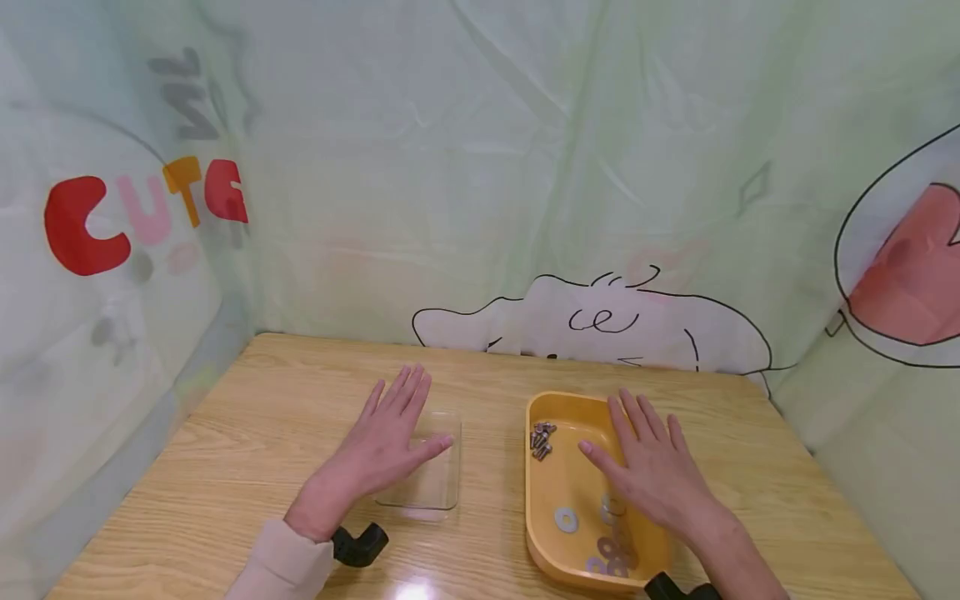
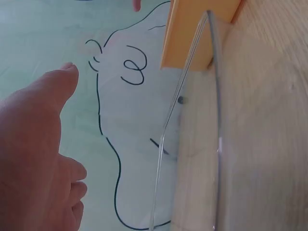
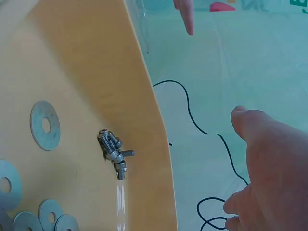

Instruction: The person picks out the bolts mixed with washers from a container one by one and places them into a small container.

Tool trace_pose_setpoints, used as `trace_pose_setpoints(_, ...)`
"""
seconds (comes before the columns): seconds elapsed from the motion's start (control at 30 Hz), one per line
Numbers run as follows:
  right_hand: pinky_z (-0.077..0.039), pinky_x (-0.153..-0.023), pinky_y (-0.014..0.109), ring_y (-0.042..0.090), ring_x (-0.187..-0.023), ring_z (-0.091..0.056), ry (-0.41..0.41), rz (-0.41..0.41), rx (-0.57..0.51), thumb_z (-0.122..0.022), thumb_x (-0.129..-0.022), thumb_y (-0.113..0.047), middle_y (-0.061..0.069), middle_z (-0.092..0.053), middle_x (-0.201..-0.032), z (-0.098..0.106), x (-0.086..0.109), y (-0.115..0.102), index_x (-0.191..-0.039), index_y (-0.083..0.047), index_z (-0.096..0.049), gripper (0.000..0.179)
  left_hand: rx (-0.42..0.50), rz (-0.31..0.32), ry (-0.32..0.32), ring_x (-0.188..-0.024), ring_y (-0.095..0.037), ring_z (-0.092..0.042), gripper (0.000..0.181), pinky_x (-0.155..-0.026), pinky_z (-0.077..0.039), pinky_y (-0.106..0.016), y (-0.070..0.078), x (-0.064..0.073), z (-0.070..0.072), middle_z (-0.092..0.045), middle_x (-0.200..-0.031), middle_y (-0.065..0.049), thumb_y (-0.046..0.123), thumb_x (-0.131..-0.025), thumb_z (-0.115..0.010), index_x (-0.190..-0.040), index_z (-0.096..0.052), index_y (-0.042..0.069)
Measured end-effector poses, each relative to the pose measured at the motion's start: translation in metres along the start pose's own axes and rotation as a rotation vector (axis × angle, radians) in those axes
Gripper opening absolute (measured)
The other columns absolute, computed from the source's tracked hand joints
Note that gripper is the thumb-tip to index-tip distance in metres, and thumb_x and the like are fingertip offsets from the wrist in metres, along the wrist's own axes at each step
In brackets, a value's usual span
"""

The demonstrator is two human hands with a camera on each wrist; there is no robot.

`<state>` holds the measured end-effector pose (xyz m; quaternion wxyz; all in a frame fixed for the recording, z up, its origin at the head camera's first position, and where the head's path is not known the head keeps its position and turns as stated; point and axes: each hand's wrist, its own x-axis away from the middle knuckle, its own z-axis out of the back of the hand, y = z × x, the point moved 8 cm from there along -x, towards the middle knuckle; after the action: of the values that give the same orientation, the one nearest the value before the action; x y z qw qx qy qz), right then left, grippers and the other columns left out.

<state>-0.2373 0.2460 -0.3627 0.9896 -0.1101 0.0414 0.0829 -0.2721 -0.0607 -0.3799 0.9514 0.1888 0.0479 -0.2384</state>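
My left hand (image 1: 382,446), fingers straight and thumb out to the side, hovers over a clear plastic box (image 1: 442,483) and holds nothing. In the left wrist view the clear wall of that box (image 2: 219,139) stands beside the hand. My right hand (image 1: 656,467) is spread over the right side of an orange tray (image 1: 543,492), also holding nothing. A small pile of metal screws (image 3: 113,151) lies in the tray near its far left corner. Several flat metal washers (image 3: 45,125) are scattered toward its near end, some overlapping; the right hand hides part of the tray.
Both containers stand on a wooden table (image 1: 300,400), the box left of the tray with a narrow gap between. A pale printed curtain (image 1: 420,192) hangs behind the table and on both sides. Black wrist-camera mounts (image 1: 360,546) show at the wrists.
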Motion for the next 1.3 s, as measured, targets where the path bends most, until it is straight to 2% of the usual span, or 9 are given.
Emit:
trace_pose_setpoints(0.17,-0.006,-0.118,0.07,0.047,-0.151,-0.009,-0.008,-0.007,-0.028,-0.037,-0.098,-0.066,0.024,-0.011,-0.165,0.003,-0.001,-0.001,-0.158,0.0,-0.016,0.091,0.002,-0.036,-0.028,-0.156,-0.021,0.001,0.095,-0.127,-0.001,-0.049,0.015,-0.004,-0.007,-0.001,-0.168,-0.005,0.069,-0.095,-0.041,-0.159,-0.008,0.008)
trace_pose_setpoints(0.47,-0.017,-0.117,0.068,0.05,-0.147,-0.019,0.008,0.041,-0.119,-0.036,-0.102,-0.059,0.028,-0.019,-0.161,0.005,-0.003,-0.011,-0.154,0.006,-0.024,0.084,0.018,-0.104,-0.048,-0.156,-0.02,-0.003,0.097,-0.128,-0.003,-0.046,0.046,-0.01,-0.02,-0.005,-0.168,-0.004,0.071,-0.094,-0.042,-0.16,-0.01,0.009)
trace_pose_setpoints(0.73,-0.026,-0.115,0.068,0.051,-0.144,-0.027,-0.074,0.004,-0.224,-0.03,-0.103,-0.061,0.029,-0.026,-0.159,-0.003,-0.008,-0.014,-0.152,0.007,-0.03,0.083,0.013,-0.159,-0.056,-0.156,-0.02,-0.006,0.099,-0.128,-0.007,-0.044,0.069,-0.01,-0.028,-0.009,-0.168,-0.004,0.074,-0.091,-0.044,-0.16,-0.013,0.01)
trace_pose_setpoints(0.87,-0.044,-0.104,0.062,0.048,-0.13,-0.049,-0.101,-0.017,-0.269,-0.042,-0.103,-0.052,0.029,-0.047,-0.145,-0.01,-0.013,-0.014,-0.143,0.006,-0.046,0.07,-0.001,-0.196,-0.068,-0.156,-0.02,-0.009,0.1,-0.128,-0.01,-0.044,0.081,-0.009,-0.035,-0.012,-0.168,-0.005,0.076,-0.09,-0.043,-0.16,-0.015,0.01)
trace_pose_setpoints(0.93,-0.053,-0.096,0.054,0.04,-0.116,-0.06,-0.097,-0.017,-0.28,-0.05,-0.103,-0.041,0.025,-0.059,-0.133,-0.013,-0.016,-0.014,-0.135,0.006,-0.055,0.057,-0.005,-0.211,-0.082,-0.156,-0.02,-0.009,0.1,-0.128,-0.012,-0.044,0.088,-0.009,-0.04,-0.012,-0.168,-0.004,0.076,-0.09,-0.042,-0.16,-0.015,0.01)
trace_pose_setpoints(1.0,-0.057,-0.087,0.047,0.032,-0.105,-0.066,-0.09,-0.007,-0.289,-0.056,-0.101,-0.03,0.02,-0.066,-0.122,-0.015,-0.018,-0.015,-0.127,0.005,-0.061,0.044,-0.011,-0.228,-0.091,-0.156,-0.02,-0.011,0.1,-0.127,-0.013,-0.044,0.094,-0.008,-0.045,-0.014,-0.167,-0.005,0.077,-0.09,-0.041,-0.159,-0.016,0.01)
trace_pose_setpoints(1.1,-0.059,-0.079,0.04,0.022,-0.093,-0.067,-0.08,0.006,-0.317,-0.059,-0.099,-0.019,0.014,-0.071,-0.111,-0.017,-0.021,-0.018,-0.119,0.005,-0.066,0.032,-0.028,-0.247,-0.108,-0.155,-0.02,-0.012,0.102,-0.127,-0.015,-0.044,0.101,-0.007,-0.052,-0.016,-0.167,-0.005,0.079,-0.089,-0.04,-0.159,-0.019,0.008)
trace_pose_setpoints(1.3,-0.057,-0.073,0.032,0.016,-0.084,-0.062,-0.123,-0.002,-0.401,-0.062,-0.096,-0.011,0.009,-0.072,-0.102,-0.03,-0.025,-0.018,-0.113,0.004,-0.069,0.024,-0.057,-0.284,-0.134,-0.155,-0.022,-0.015,0.106,-0.127,-0.018,-0.045,0.113,-0.005,-0.064,-0.02,-0.166,-0.008,0.082,-0.086,-0.039,-0.159,-0.02,0.007)
